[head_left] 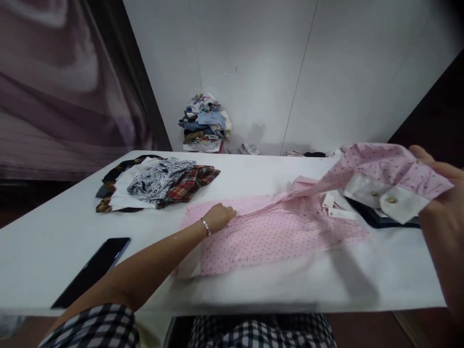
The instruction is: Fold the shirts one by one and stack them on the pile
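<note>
A pink shirt [261,237] with small dark dots lies spread across the white table. My left hand [219,217], with a bracelet at the wrist, is closed on a fold of the shirt near its left part. At the right, my right hand [444,188] lifts a sleeve above the table, its fingers behind the cloth. The sleeve ends in a white cuff [402,203] with brass-coloured buttons. Between the hands, the raised cloth slopes down toward the left. Beside the shirt's right part, a white collar or band [337,210] shows.
Folded clothes [155,181] lie at the table's [47,237] back left. A dark phone [92,270] rests near the front left edge. Under the raised sleeve sits a dark flat item [377,220]. Beyond the table, a tall clothes pile [206,123] stands against the wall.
</note>
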Demonstrator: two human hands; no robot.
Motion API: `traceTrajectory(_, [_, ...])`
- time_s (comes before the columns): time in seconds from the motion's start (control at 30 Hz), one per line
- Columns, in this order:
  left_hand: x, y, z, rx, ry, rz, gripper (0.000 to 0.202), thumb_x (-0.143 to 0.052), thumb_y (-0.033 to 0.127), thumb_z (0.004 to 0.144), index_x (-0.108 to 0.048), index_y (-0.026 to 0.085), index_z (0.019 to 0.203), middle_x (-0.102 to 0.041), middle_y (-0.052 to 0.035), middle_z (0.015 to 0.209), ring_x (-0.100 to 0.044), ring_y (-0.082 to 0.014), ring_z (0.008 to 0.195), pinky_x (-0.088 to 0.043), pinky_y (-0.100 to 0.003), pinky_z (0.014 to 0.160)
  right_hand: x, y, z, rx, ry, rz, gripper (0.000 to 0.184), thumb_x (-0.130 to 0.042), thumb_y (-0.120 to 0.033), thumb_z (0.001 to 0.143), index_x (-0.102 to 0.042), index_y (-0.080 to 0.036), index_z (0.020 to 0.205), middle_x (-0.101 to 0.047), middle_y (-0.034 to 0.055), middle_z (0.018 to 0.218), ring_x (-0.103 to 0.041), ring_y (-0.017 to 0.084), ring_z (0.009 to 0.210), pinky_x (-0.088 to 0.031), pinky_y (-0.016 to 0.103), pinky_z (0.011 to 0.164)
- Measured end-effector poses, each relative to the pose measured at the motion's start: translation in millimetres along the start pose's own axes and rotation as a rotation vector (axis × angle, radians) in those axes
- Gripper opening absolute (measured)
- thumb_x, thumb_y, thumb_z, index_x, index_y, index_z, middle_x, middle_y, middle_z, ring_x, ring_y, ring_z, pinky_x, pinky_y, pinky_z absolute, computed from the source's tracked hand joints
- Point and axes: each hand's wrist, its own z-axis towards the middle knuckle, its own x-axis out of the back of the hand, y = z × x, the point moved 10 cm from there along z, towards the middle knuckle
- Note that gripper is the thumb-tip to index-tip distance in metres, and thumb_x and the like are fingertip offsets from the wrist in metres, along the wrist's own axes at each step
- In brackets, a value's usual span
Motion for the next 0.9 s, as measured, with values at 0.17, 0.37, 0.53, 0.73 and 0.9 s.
traceTrajectory(0.17, [-5.5,-27,-32,0.192,0.015,-0.002,0.023,-0.041,0.006,0.086,-0.062,0.014,0.086,-0.06,-0.0106,0.089,-0.058,-0.0204,0.081,-0.042,-0.034,0.07,33,27,-38,-0.221,0.181,0.145,0.033,-0.05,-0.005,0.067,-0.07,-0.021,0.088,-0.064,0.0076,0.101,-0.063,0.015,0.084,-0.054,0.036,0.086])
traceTrajectory(0.37, [-7.0,-39,-60,0.249,0.043,-0.012,0.024,-0.042,0.009,0.087,-0.065,0.014,0.088,-0.06,-0.0118,0.095,-0.056,-0.0229,0.094,-0.043,-0.035,0.076,37,21,-55,-0.218,0.159,0.148,0.035,-0.051,-0.005,0.066,-0.07,-0.021,0.091,-0.064,0.0074,0.099,-0.064,0.016,0.079,-0.058,0.037,0.08])
traceTrajectory(0.53, [-30.5,-36,-79,0.304,-0.086,-0.11,0.027,-0.042,0.009,0.086,-0.066,0.017,0.096,-0.063,-0.01,0.098,-0.058,-0.0214,0.093,-0.044,-0.031,0.071,17,16,-67,-0.267,0.064,0.128,0.041,-0.051,-0.004,0.063,-0.071,-0.02,0.096,-0.065,0.0066,0.097,-0.064,0.013,0.073,-0.059,0.027,0.066])
traceTrajectory(0.73, [-15.5,-42,-90,0.367,-0.026,-0.091,0.026,-0.042,0.007,0.085,-0.067,0.016,0.09,-0.063,-0.011,0.093,-0.058,-0.0213,0.092,-0.044,-0.032,0.075,13,8,-76,-0.286,0.076,0.122,0.041,-0.051,-0.003,0.063,-0.072,-0.019,0.095,-0.067,0.007,0.092,-0.064,0.013,0.069,-0.058,0.022,0.058])
traceTrajectory(0.9, [4.1,-50,-95,0.476,0.112,-0.054,0.026,-0.04,0.009,0.086,-0.066,0.014,0.088,-0.063,-0.0123,0.091,-0.058,-0.0226,0.091,-0.044,-0.033,0.074,16,6,-83,-0.272,0.029,0.127,0.041,-0.05,-0.006,0.065,-0.071,-0.02,0.096,-0.068,0.0074,0.1,-0.066,0.014,0.073,-0.058,0.022,0.06])
